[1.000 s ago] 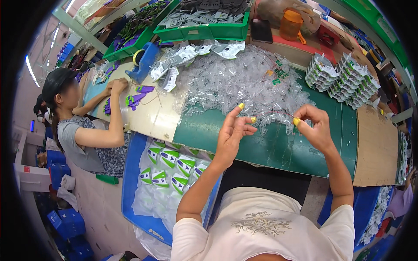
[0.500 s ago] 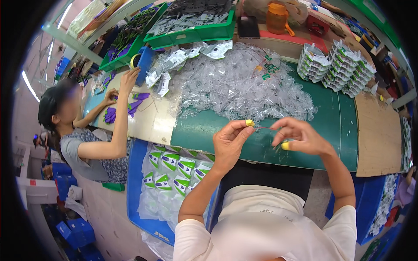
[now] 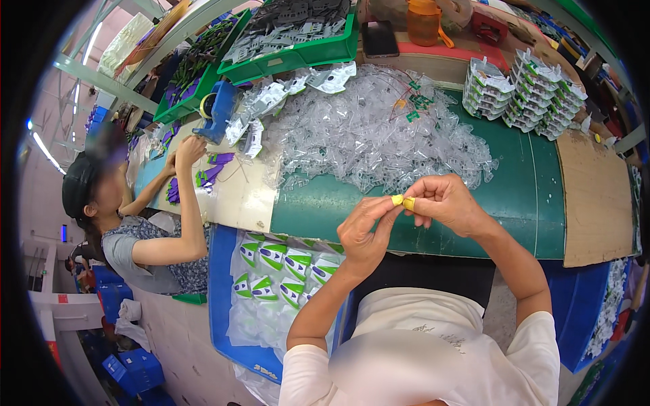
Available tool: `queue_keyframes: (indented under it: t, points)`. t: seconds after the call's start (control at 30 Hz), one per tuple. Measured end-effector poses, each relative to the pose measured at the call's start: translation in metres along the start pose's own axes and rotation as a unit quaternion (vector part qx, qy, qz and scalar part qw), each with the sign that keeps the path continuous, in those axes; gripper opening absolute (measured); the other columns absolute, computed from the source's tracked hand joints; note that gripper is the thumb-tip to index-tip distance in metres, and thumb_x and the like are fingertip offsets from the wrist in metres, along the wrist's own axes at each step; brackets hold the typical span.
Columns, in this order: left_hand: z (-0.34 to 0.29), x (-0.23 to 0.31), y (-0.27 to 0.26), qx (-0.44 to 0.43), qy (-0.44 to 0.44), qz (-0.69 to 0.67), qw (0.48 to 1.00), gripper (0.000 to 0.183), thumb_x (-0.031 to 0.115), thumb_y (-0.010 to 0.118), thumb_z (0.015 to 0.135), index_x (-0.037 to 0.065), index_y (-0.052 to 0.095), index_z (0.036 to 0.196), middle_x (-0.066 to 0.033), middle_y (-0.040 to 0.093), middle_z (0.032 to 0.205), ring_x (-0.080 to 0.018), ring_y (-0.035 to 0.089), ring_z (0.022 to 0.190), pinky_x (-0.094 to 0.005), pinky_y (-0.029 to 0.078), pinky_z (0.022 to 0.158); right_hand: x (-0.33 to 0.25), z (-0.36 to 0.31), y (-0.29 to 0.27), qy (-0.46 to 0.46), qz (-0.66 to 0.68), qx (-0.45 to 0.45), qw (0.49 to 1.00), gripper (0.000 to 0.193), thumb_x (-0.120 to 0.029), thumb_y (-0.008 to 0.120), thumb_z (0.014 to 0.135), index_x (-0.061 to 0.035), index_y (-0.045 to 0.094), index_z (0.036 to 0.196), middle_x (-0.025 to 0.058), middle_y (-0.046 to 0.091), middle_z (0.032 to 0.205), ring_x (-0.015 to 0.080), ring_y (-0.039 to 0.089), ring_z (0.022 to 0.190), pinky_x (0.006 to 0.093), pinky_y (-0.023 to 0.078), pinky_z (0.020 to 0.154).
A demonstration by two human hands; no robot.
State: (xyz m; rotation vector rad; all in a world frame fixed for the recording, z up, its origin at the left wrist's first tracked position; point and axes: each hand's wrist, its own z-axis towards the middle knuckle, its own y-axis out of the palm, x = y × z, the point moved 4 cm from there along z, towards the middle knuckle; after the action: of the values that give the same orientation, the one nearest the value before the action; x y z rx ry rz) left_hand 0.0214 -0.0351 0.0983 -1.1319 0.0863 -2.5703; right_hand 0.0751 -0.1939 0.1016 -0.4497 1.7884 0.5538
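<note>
My left hand point(image 3: 369, 230) and my right hand point(image 3: 448, 204) meet over the front of the green work surface point(image 3: 501, 227). Both are closed in a pinch, their tips touching or nearly so. Yellow covers wrap a fingertip of the left hand and the thumb tip of the right. A thin red wire showed at the left fingertips a moment ago; the fingers now hide it. What the right fingers pinch is too small and covered to make out. Just beyond the hands lies a large heap of clear plastic parts point(image 3: 379, 132), with small green boards and red wires point(image 3: 418, 101) on top.
Stacked white-and-green housings point(image 3: 487, 88) stand at the far right, before a cardboard sheet point(image 3: 596, 196). Blue bins point(image 3: 223, 325) flank me below the table edge. At left, a co-worker point(image 3: 149, 237) handles purple-green parts near a blue tape dispenser point(image 3: 218, 111). Green trays point(image 3: 291, 61) line the back.
My right hand has moved left and up to my left fingertips and closed into a pinch. The red wire stretched between the hands is now hidden. The co-worker's raised hand has lowered.
</note>
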Motion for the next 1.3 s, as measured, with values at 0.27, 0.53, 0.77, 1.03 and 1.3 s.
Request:
queue_keyframes:
  t: [0.27, 0.53, 0.77, 1.03, 1.3]
  points:
    - [-0.017, -0.027, 0.009, 0.053, -0.315, -0.269, 0.909, 0.022, -0.004, 0.071, 0.087, -0.003, 0.066, 0.108, -0.0040, 0.069, 0.094, -0.0069, 0.063, 0.085, -0.0209, 0.052, 0.075, -0.005, -0.003, 0.012, -0.219, -0.277, 0.161, 0.922, 0.009, -0.002, 0.070, 0.078, -0.0008, 0.067, 0.086, 0.0021, 0.064, 0.073, 0.0056, 0.050, 0.054, 0.0241, 0.039, 0.049]
    - [-0.034, -0.049, -0.010, -0.067, -0.412, -0.343, 0.842, 0.025, 0.014, 0.074, 0.089, 0.003, 0.067, 0.110, -0.0009, 0.068, 0.088, -0.0067, 0.062, 0.078, -0.0205, 0.051, 0.069, 0.008, 0.007, 0.016, -0.240, -0.253, 0.042, 0.936, 0.011, 0.002, 0.070, 0.080, -0.0003, 0.073, 0.090, 0.0078, 0.070, 0.082, 0.0118, 0.062, 0.068, 0.0247, 0.045, 0.057]
    - [-0.001, -0.094, -0.054, -0.202, -0.437, -0.253, 0.839, 0.053, 0.029, 0.079, 0.083, 0.007, 0.056, 0.126, -0.0037, 0.066, 0.101, -0.0114, 0.064, 0.085, -0.0258, 0.051, 0.073, 0.017, 0.008, 0.015, -0.148, -0.222, 0.054, 0.962, 0.008, 0.002, 0.063, 0.086, -0.0006, 0.061, 0.093, 0.0004, 0.057, 0.082, 0.0064, 0.054, 0.070, 0.0213, 0.043, 0.062]
    - [0.103, -0.247, -0.247, 0.109, -0.162, 0.534, 0.823, 0.042, 0.008, 0.070, 0.073, 0.007, 0.064, 0.114, -0.0156, 0.057, 0.125, -0.0331, 0.049, 0.118, -0.0479, 0.037, 0.101, 0.025, -0.023, -0.014, -0.034, -0.111, 0.135, 0.984, 0.004, 0.001, 0.062, 0.088, -0.0021, 0.060, 0.090, -0.0073, 0.053, 0.075, -0.0019, 0.043, 0.063, 0.0166, 0.034, 0.056]
    - [0.104, -0.209, -0.233, 0.038, 0.053, 0.500, 0.864, 0.028, 0.009, 0.071, 0.081, 0.002, 0.059, 0.105, -0.0171, 0.063, 0.100, -0.0385, 0.058, 0.099, -0.0470, 0.042, 0.088, 0.034, -0.028, -0.015, -0.014, -0.121, 0.120, 0.985, 0.003, -0.001, 0.065, 0.087, -0.0012, 0.062, 0.088, -0.0080, 0.053, 0.069, -0.0026, 0.043, 0.057, 0.0165, 0.032, 0.050]
